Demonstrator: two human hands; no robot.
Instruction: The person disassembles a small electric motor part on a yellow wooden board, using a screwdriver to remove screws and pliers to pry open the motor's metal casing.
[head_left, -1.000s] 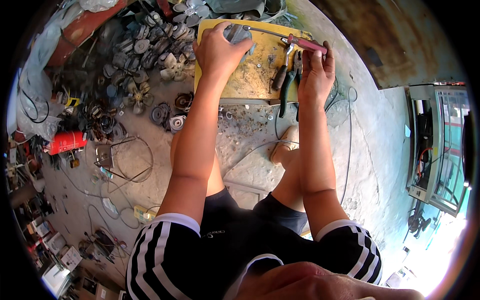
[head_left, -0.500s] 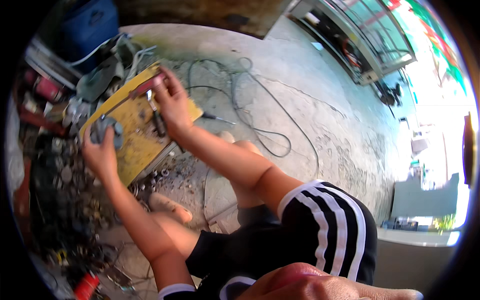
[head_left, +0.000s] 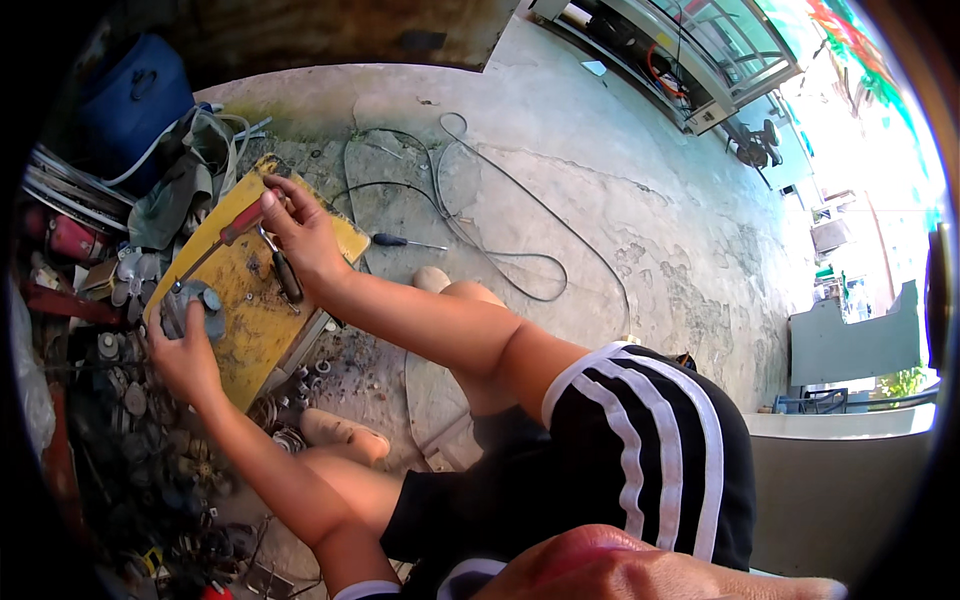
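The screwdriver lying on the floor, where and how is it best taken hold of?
Probably by its thick dark handle, from above: the screwdriver lies flat on the floor, with handle toward the yellow table and thin shaft pointing away.

Left hand (head_left: 185, 362): curled, gripping | right hand (head_left: 308, 245): pinching | arms (head_left: 440, 318): extended

I can make out no readable text, number or sign over this feed — the red-and-green sheeting (head_left: 856, 46) at upper right is too washed out, and the pale scrap (head_left: 593, 68) on the floor (head_left: 570, 120) too small, to tell whether either bears print.
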